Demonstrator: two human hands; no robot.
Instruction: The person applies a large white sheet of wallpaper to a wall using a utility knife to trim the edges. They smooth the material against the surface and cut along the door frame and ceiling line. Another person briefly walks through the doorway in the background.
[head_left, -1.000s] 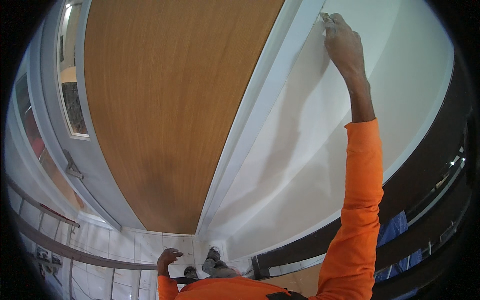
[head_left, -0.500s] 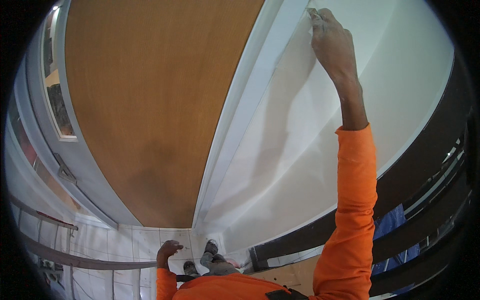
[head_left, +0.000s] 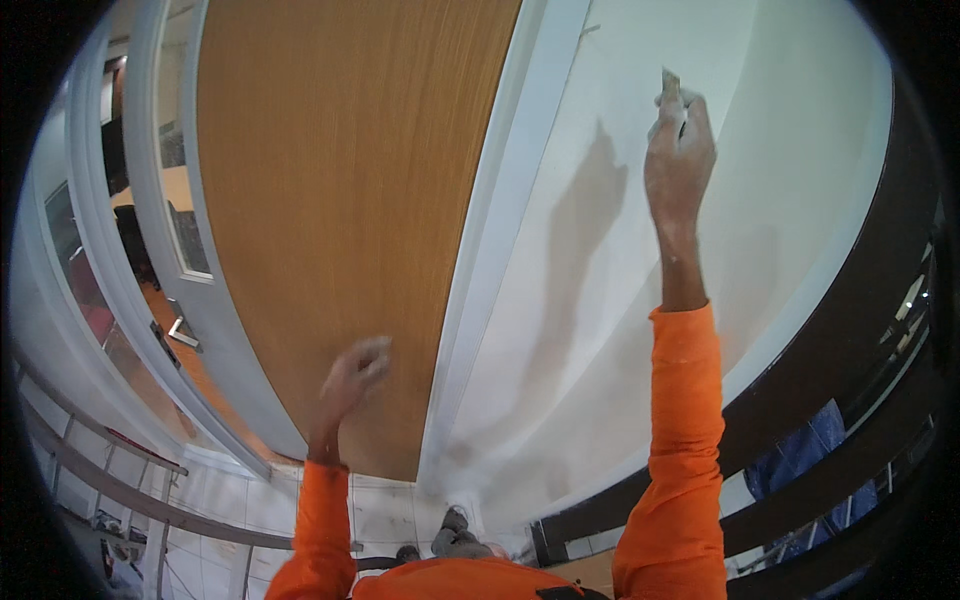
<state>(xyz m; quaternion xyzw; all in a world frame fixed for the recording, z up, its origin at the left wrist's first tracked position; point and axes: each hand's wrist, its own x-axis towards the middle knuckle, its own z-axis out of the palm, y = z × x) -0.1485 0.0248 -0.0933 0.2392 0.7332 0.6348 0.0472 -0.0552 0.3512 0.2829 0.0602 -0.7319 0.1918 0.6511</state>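
Right, pose first, all placed off the white door frame [head_left: 512, 190]. Right hand [head_left: 682, 155] is up, to the right of the frame and apart from it, arm nearly straight, back of the hand toward the camera. Grip there is closed: thumb and fingers pinch a small flat scraper [head_left: 671, 82], slanted tip sticking out past the fingertips, pointing up. Scraper sits right of the frame, in front of the white wall [head_left: 622, 60]; the arm's shadow falls on the wall between hand and frame, well apart from the hand. Left hand [head_left: 357, 378] is left of the frame, raised in front of the wooden panel [head_left: 345, 200], elbow bent, fingers loosely curled and not clenched. Looks to hold nothing, though it's motion-blurred, so treat that as probable.

Versus half a second ago: right hand is off the wall strip along the frame, now farther right of it and lower in view. Left hand is up from down by the waist. Short dark mark [head_left: 590, 30] now shows just right of the frame. Camera view has shifted too; scraper remains pinched.
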